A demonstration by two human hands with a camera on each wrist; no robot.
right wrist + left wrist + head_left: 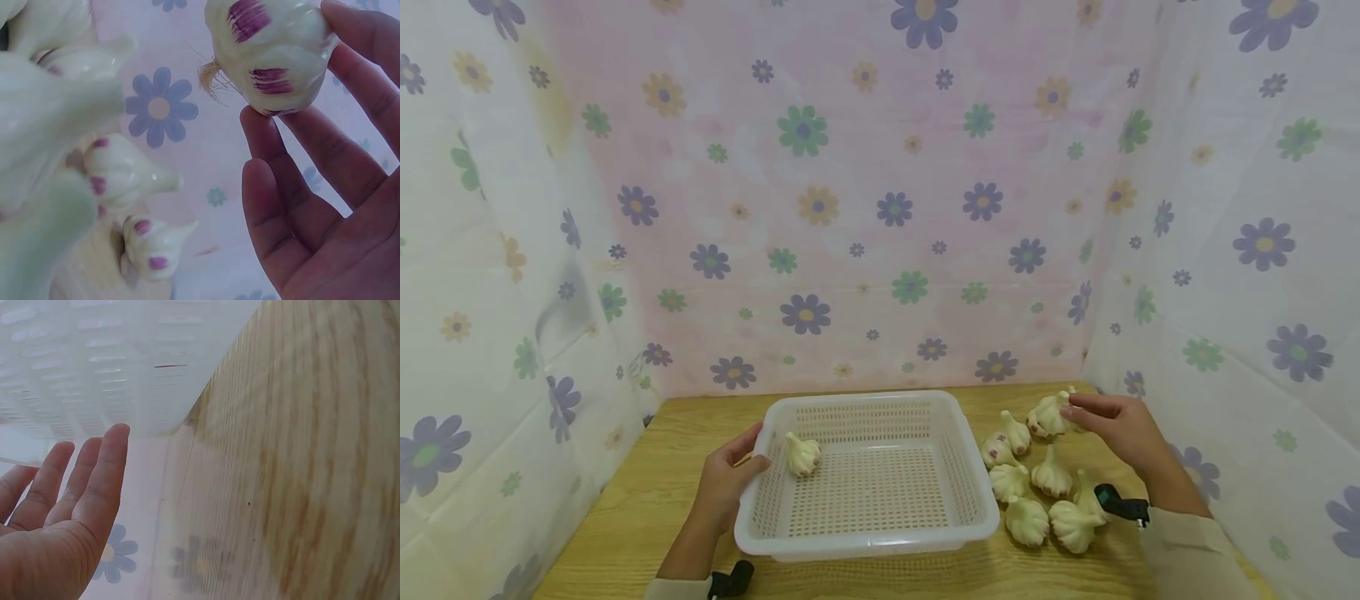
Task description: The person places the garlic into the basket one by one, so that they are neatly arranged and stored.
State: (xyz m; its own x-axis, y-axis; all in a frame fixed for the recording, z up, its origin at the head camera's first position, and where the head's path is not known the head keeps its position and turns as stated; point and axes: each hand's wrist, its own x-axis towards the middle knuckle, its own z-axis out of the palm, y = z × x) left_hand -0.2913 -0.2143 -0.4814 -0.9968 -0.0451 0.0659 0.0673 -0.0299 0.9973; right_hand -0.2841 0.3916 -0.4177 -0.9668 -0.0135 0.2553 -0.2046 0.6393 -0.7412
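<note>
While the left hand (726, 479) pinches the left rim of the white basket (865, 542), thumb over the edge and fingers along the outer wall, the right hand (1123, 425) pinches a garlic bulb (269, 56) in its fingertips, at the far end of the loose bulbs (1051, 475) right of the basket. Whether it is free of its neighbours, I cannot tell. A good lift would go straight up first, since the others crowd close and one could roll if nudged. The rounded body looks smooth, so a light hold around its widest part should serve better than a hard squeeze. Any carry leftward should pass well above the right rim. A lone bulb (803, 456) sits inside near the left wall; the floor right of it would suit a gentle release, with the left hand bracing the basket on the wooden table (647, 492).
</note>
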